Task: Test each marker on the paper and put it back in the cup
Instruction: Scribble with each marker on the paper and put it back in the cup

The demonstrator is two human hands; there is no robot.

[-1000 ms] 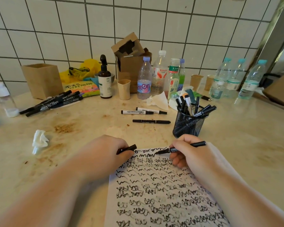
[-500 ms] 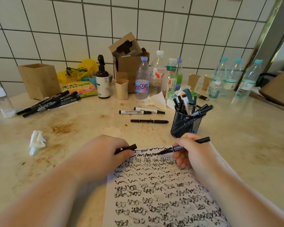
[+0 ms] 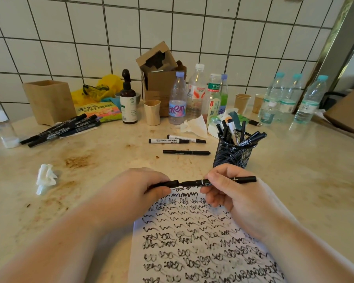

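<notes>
Midway: one marker capped, several not yet tested.

Nearest, the paper (image 3: 202, 242) is almost filled with scribbles; just above its top edge the left hand (image 3: 139, 193), its grip closed on the cap (image 3: 170, 183), meets the marker (image 3: 223, 180) held by the right hand (image 3: 233, 197). Beyond the paper stands the mesh cup (image 3: 233, 154), already full; left of the cup, three loose markers (image 3: 184, 144) probably await testing.

A slim black marker (image 3: 217, 181) lies level just above the top edge of the paper (image 3: 202, 242), its cap (image 3: 168, 183) at its left tip. The white paper is filled with black scribbles. Just beyond the paper's top right corner stands the black mesh cup (image 3: 232, 155), upright and holding several markers.
</notes>
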